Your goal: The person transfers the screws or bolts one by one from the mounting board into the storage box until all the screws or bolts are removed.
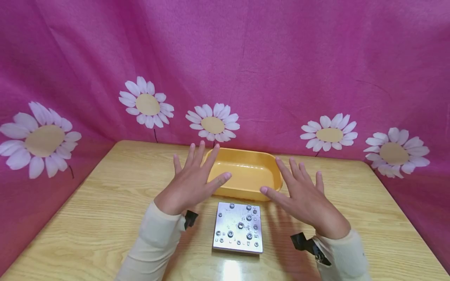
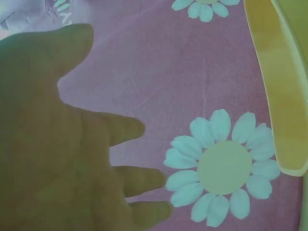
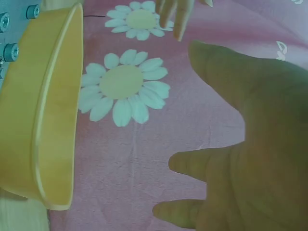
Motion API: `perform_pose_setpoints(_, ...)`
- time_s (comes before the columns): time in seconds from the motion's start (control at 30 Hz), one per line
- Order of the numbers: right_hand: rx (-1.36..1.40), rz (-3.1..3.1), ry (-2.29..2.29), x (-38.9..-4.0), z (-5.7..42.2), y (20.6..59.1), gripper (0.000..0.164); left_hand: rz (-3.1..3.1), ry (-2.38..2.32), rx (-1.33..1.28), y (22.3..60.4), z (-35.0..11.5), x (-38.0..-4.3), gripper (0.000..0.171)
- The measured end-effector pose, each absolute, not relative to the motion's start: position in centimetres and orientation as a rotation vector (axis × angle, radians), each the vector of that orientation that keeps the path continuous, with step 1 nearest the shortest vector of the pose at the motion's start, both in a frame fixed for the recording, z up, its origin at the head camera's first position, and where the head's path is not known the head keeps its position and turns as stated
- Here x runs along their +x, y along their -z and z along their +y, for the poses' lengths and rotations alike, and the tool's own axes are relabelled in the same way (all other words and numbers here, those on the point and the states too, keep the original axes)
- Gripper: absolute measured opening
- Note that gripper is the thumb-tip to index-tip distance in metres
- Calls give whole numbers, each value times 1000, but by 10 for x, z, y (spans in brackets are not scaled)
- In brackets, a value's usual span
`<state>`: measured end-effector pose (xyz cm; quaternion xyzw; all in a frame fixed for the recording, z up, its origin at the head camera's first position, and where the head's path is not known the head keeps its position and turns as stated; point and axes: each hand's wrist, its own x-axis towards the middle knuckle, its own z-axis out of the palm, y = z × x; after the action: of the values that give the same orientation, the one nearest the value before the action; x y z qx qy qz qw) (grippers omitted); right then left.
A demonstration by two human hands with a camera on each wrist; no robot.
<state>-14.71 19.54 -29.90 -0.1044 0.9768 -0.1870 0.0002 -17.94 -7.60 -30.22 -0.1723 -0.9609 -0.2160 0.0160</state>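
Both hands hover over the table with fingers spread and nothing held. My left hand (image 1: pixel 190 179) is at the left end of a yellow plastic tray (image 1: pixel 242 193), its fingers overlapping the tray's rim in the head view. At the tray's right end is my right hand (image 1: pixel 302 195), thumb and fingers apart. Nearer to me, between the forearms, lies a square metal plate (image 1: pixel 233 220) bearing several socket-head screws and small square parts. The left wrist view shows the spread left hand (image 2: pixel 82 130); the right wrist view shows the right hand (image 3: pixel 255 139) likewise.
A light wooden table (image 1: pixel 105 203) carries the tray and plate. Behind it and along both sides hangs a magenta cloth (image 1: pixel 267 70) printed with large white daisies. Black straps (image 1: pixel 309 248) show at the wrists.
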Motion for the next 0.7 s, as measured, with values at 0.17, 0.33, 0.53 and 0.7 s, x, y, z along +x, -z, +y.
perform_pose_setpoints(0.17, -325, 3066, 619, -151, 196, 303, 90, -2944, 747, -518, 306, -79, -187, 83)
perform_pose_setpoints(0.33, -328, 3064, 695, -159, 199, 307, 90, -2878, 874, -554, 313, -81, -197, 82)
perform_pose_setpoints(0.53, -390, 3076, 829, -167, 196, 312, 87, -2813, 1046, -577, 324, -80, -206, 79)
perform_pose_setpoints(0.7, -428, 3078, 934, -174, 195, 319, 83, -2724, 1225, -563, 337, -83, -219, 76)
